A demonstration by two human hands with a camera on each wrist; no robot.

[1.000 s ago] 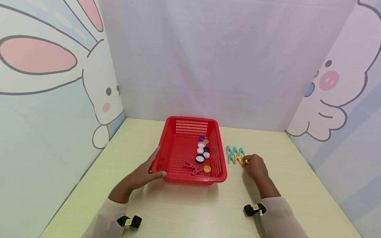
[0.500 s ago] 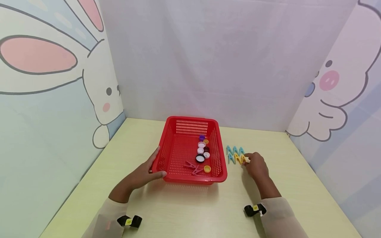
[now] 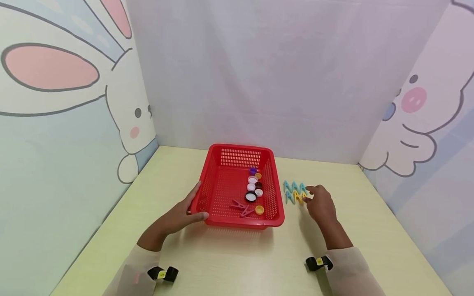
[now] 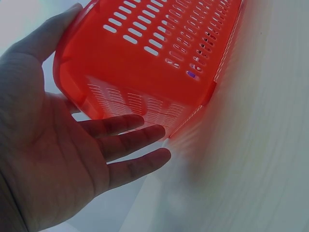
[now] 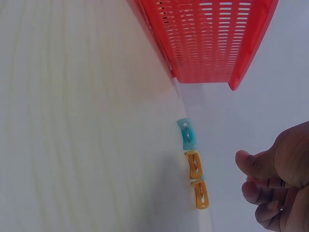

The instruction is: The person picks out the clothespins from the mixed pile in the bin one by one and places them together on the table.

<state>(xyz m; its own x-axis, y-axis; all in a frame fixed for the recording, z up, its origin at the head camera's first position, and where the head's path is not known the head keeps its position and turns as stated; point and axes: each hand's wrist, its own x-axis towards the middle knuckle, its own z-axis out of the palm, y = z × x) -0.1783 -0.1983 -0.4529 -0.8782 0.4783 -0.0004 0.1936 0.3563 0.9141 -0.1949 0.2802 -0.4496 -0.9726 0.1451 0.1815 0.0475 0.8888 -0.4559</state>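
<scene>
At the near left corner of a red plastic basket (image 3: 237, 222), my left hand (image 3: 181, 216) holds the rim, thumb along the front and index finger round the side. Three of its fingers (image 4: 140, 166) stretch out along the outer wall. My right hand (image 3: 322, 205) hovers beside the clothespins, thumb and index finger parted with nothing between them. Two yellow clothespins (image 3: 297, 196) stand nearest to it, with a teal clothespin (image 3: 289, 197) on their left. Behind these runs a row of three teal clothespins (image 3: 294, 187). The right wrist view shows the fingers loosely bent, apart from the clothespins.
Inside the basket are two pink clothespins (image 3: 246, 211), a yellow cap (image 3: 259, 210), a black-rimmed cap (image 3: 250, 197), a purple cap (image 3: 253, 170) and several other caps along the right side. A pale wall (image 3: 259, 82) closes off the table's back.
My right hand has let go of the right yellow clothespin and drawn slightly back, its thumb and index finger opening. The left hand keeps its place on the basket.
</scene>
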